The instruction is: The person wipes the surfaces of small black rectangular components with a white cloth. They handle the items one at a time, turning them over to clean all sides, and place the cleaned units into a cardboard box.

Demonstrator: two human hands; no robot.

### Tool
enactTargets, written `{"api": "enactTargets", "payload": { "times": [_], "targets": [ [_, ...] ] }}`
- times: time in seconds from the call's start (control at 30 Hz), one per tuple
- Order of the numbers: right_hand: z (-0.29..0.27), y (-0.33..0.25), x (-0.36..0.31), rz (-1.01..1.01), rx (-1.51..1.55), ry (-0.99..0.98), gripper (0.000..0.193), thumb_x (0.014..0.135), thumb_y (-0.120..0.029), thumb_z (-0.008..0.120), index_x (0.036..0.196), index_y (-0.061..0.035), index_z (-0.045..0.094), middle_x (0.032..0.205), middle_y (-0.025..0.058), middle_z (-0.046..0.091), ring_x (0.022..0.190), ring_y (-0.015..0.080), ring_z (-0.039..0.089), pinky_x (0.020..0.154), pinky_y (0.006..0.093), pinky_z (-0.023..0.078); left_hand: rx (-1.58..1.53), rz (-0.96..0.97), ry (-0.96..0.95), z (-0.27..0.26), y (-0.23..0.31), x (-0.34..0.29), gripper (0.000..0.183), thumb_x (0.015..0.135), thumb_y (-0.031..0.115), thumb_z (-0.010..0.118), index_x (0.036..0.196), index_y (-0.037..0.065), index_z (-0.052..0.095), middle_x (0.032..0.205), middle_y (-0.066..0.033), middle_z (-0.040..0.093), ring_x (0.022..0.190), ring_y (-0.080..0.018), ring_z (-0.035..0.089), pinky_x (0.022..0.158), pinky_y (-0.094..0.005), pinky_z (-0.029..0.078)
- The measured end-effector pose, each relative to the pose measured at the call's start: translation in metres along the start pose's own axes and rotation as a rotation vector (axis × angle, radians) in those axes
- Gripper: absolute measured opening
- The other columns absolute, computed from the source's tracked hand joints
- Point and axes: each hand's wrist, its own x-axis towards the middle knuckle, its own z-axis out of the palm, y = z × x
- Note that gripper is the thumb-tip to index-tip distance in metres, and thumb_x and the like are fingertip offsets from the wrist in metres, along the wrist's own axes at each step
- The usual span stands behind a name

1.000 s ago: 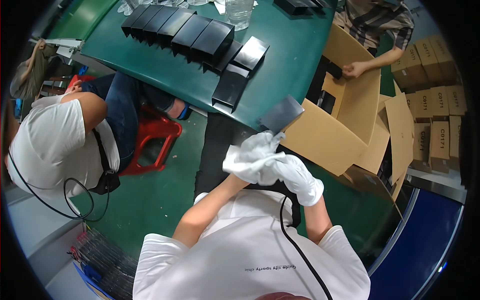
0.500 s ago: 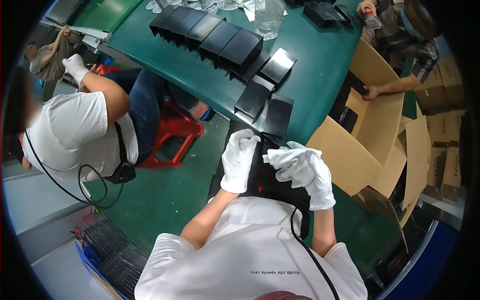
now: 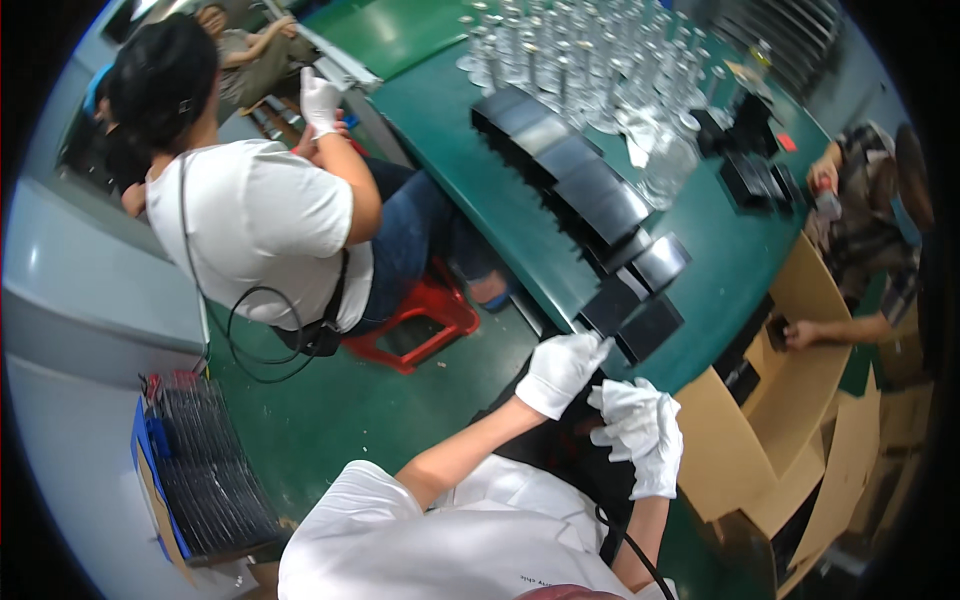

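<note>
A wide green-topped desk (image 3: 720, 290) spreads ahead of me, and a large open brown cardboard box (image 3: 735, 470) sits against its right edge. A long row of glossy black rectangular cases (image 3: 600, 195) follows the desk's left edge, ending at the near corner with a tilted black case (image 3: 650, 328). A clear, wide-mouthed vessel (image 3: 668, 175) stands just beyond the row. My hands are apart: the white-gloved left hand (image 3: 565, 372) reaches the near corner, fingertips beside the end cases, whether gripping one I cannot tell; my white-gloved right hand (image 3: 648, 445) clutches a crumpled white cloth (image 3: 622, 408) just off that corner.
</note>
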Motion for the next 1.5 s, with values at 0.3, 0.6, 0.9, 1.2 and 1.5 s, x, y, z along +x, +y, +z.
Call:
{"api": "enactTargets", "payload": {
  "times": [0.3,0.6,0.9,1.2,1.5],
  "targets": [
    [0.011,-0.014,0.007,-0.172,0.020,0.051,0.059,0.097,-0.040,0.058,0.132,0.0066,0.047,0.124,0.0204,0.059,0.110,0.0301,0.061,0.093,0.0424,0.053,0.012,0.016,0.010,0.010,-0.006,-0.003,0.035,0.086,0.036,0.066,0.066,0.008,0.057,0.062,-0.0121,0.058,0.059,-0.0328,0.061,0.053,-0.0423,0.049],
    [-0.024,-0.022,0.018,-0.143,0.026,0.022,0.066,0.094,-0.048,0.059,0.134,0.0032,0.047,0.123,0.0172,0.057,0.111,0.0286,0.058,0.090,0.0401,0.052,-0.200,0.061,0.031,-0.024,-0.009,-0.027,0.016,0.084,0.023,0.068,0.077,0.009,0.066,0.065,-0.0127,0.059,0.060,-0.0347,0.060,0.054,-0.0443,0.048],
    [0.002,-0.065,0.098,-0.457,-0.115,0.231,0.059,0.097,-0.044,0.055,0.140,-0.0043,0.045,0.144,0.0091,0.048,0.128,0.0245,0.047,0.101,0.0374,0.045,-0.140,0.231,0.263,-0.017,0.004,0.053,0.029,0.077,0.021,0.074,0.063,0.005,0.054,0.060,-0.0137,0.055,0.058,-0.0341,0.059,0.054,-0.0435,0.048],
    [0.006,-0.041,0.173,-0.564,-0.552,0.107,0.060,0.101,-0.043,0.045,0.143,-0.0004,0.042,0.147,0.0089,0.044,0.134,0.0214,0.042,0.112,0.0321,0.029,-0.118,0.186,0.226,0.009,-0.010,0.075,0.019,0.079,0.019,0.070,0.073,0.005,0.058,0.065,-0.0149,0.058,0.062,-0.0355,0.061,0.056,-0.0441,0.049],
    [-0.036,-0.009,0.199,-0.900,-0.900,0.083,0.050,0.104,-0.027,0.038,0.145,0.0017,0.039,0.150,0.0136,0.041,0.138,0.0254,0.039,0.116,0.0327,0.025,-0.098,0.204,0.217,0.013,-0.018,0.083,0.015,0.075,0.017,0.069,0.071,0.007,0.059,0.066,-0.0128,0.059,0.064,-0.0332,0.062,0.057,-0.0433,0.050]
  ]
}}
